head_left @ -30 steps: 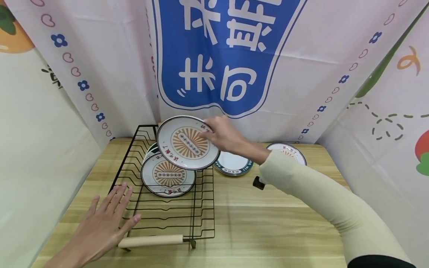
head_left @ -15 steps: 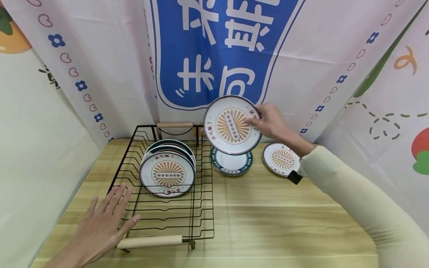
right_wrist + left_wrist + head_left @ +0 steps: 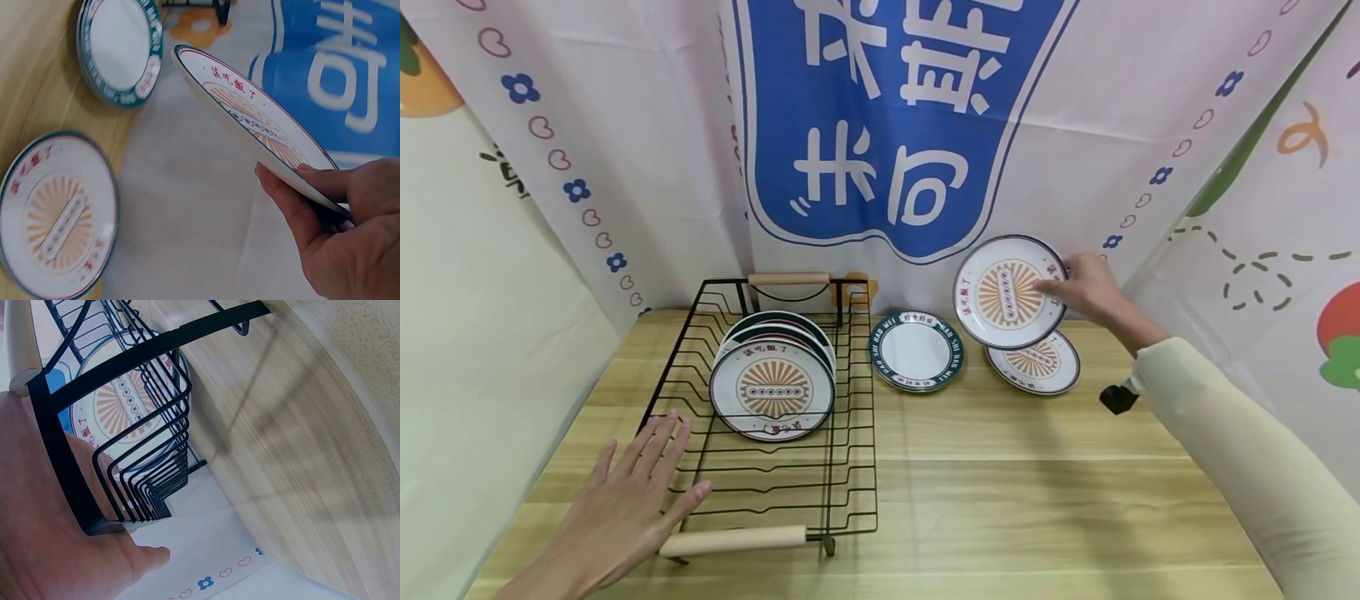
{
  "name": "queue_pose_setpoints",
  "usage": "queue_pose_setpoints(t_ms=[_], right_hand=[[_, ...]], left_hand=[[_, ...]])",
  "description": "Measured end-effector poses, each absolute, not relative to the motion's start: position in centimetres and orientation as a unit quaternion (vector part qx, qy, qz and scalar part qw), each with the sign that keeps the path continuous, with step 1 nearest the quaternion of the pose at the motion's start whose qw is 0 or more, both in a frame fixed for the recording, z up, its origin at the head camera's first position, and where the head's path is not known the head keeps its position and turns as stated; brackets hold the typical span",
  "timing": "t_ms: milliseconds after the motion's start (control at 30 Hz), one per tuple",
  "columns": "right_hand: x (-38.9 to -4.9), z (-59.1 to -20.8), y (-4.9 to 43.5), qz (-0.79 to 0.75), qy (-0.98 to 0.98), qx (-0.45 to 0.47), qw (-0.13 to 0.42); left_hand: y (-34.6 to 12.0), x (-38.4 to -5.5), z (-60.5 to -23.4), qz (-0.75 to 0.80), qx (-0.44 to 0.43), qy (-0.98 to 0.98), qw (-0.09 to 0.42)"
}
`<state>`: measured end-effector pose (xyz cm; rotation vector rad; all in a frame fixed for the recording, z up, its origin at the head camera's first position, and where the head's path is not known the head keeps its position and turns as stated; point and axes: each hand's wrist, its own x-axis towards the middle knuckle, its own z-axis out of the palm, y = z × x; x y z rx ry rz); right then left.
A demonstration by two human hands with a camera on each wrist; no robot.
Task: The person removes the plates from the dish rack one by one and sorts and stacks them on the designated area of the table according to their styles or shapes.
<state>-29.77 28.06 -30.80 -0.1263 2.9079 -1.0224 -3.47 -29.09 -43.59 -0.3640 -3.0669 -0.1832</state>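
Observation:
My right hand [image 3: 1090, 287] pinches the rim of a white plate [image 3: 1011, 292] with an orange sunburst, thumb on its face and fingers beneath, as the right wrist view shows. The plate is held tilted above and partly over another sunburst plate [image 3: 1037, 364] lying on the table at the right. My left hand [image 3: 625, 500] lies with fingers spread at the near left corner of a black wire dish rack [image 3: 760, 492]. Several plates stand in the rack toward its back, the front one a sunburst plate [image 3: 772, 390].
Between the rack and the right-hand plate, green-rimmed plates [image 3: 119, 50] lie stacked on the wooden table [image 3: 1000, 500]. Wooden handles [image 3: 733, 540] cap the rack's ends. A printed cloth [image 3: 685, 150] hangs close behind the table.
My right hand has carried the sunburst plate rightward from over the rack, past the green-rimmed plates, to above the plate at right. My left hand has stayed at the rack.

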Motion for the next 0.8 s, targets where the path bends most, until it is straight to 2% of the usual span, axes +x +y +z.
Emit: queue_pose_setpoints(t_ms=[400, 800], right_hand=[[-30.8, -36.8, 35.3, -0.411, 0.907, 0.053, 0.078], [-30.9, -41.6, 38.3, -0.432, 0.886, 0.126, 0.115]], left_hand=[[-29.2, -3.5, -43.6, -0.057, -0.118, -0.991, 0.020], [-29.2, -3.5, -43.5, -0.055, -0.123, -0.990, 0.030]])
